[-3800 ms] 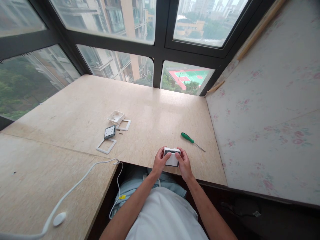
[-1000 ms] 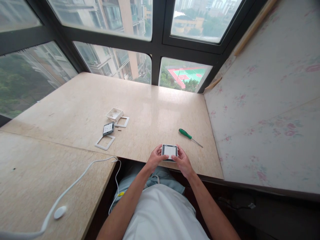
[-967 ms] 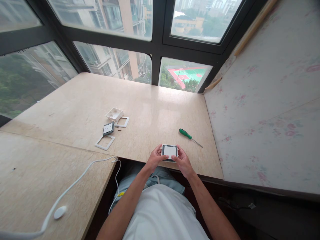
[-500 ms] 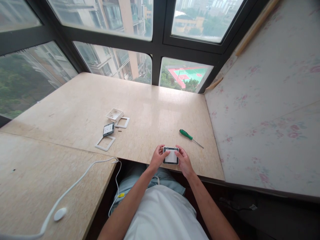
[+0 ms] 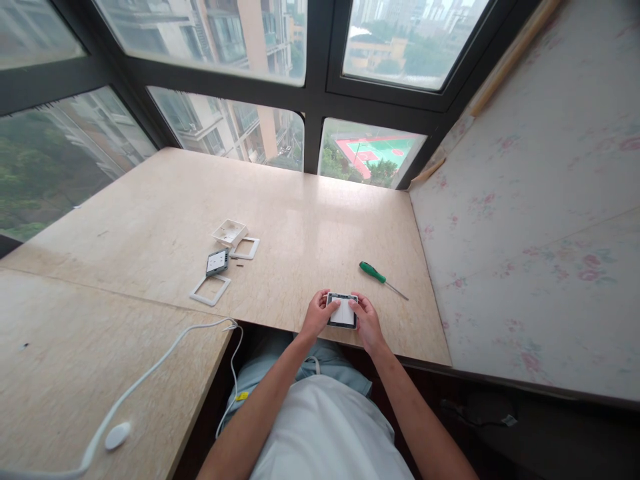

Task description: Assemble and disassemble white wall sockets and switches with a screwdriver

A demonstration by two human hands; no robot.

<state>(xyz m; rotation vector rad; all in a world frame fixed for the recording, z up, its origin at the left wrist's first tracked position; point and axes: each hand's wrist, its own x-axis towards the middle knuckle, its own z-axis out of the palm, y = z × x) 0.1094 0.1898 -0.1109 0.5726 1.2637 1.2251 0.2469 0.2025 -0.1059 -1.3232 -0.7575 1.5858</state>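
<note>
A wall switch [image 5: 343, 315] with a white centre and dark surround is held between my hands at the front edge of the stone ledge. My left hand [image 5: 318, 313] grips its left side, thumb lying on the white face. On the right side my right hand [image 5: 367, 320] does the same, its thumb on the upper right of the face. The fingers underneath are partly hidden. Beyond my right hand lies a screwdriver [image 5: 373, 270] with a green handle, its shaft pointing toward the lower right.
Left of centre on the ledge [image 5: 300, 207] are a white mounting box [image 5: 230, 233], a socket insert [image 5: 217, 262], two white frames [image 5: 210, 291] [image 5: 245, 249] and small screws [image 5: 240, 265]. A white cable [image 5: 165, 363] runs over the left surface near a round white disc [image 5: 117, 436]. Windows and a papered wall border the ledge.
The view has shifted very slightly. Both hands keep their hold on the switch, with hardly any movement of the thumbs.
</note>
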